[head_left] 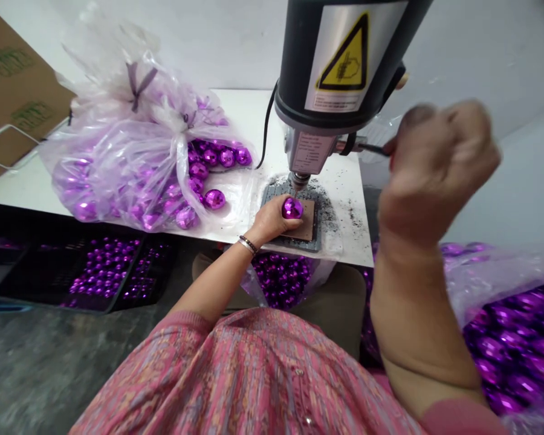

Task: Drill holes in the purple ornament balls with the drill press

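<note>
My left hand (272,219) is closed around a shiny purple faceted ball (292,208), holding it over a brown board (306,222) on the grey base plate (318,241) of a drill press (315,151). The chuck (299,180) and bit are right above the ball; whether the bit touches it I cannot tell. Raised at the right, my right hand (439,163) is wrapped round the end of the press's feed lever (374,148). That hand is slightly blurred.
Clear plastic bags (131,139) of purple balls lie on the white table (242,109) at left, with a loose ball (214,199) nearby. Below are a black crate (104,272) and more bags of balls (517,344). Dark shavings (330,208) surround the base; a cable (267,121) hangs behind.
</note>
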